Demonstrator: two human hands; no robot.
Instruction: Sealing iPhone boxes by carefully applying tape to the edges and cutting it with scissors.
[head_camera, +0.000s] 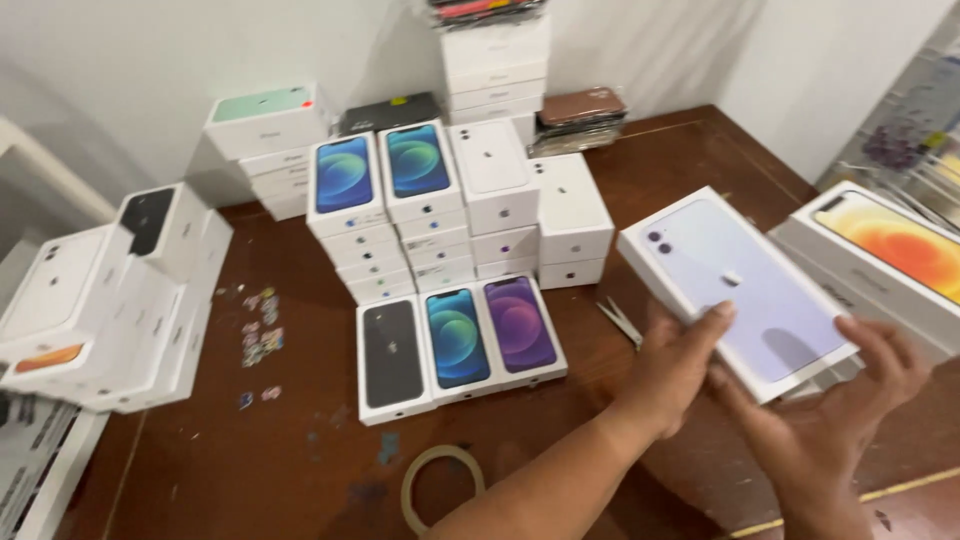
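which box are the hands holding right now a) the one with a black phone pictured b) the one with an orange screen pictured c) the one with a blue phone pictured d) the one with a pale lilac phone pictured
d: the left hand and right hand grip the edges of a white box showing a pale lilac phone, lifted over the brown table.

Orange-screen box (885, 262): cut off by the right edge — you see only part of it.
Top stack (487, 15): cropped at the upper edge.
Scissors (620, 322): handles hidden behind your left hand (675, 365).
Stickers (260, 325): too small to tell.
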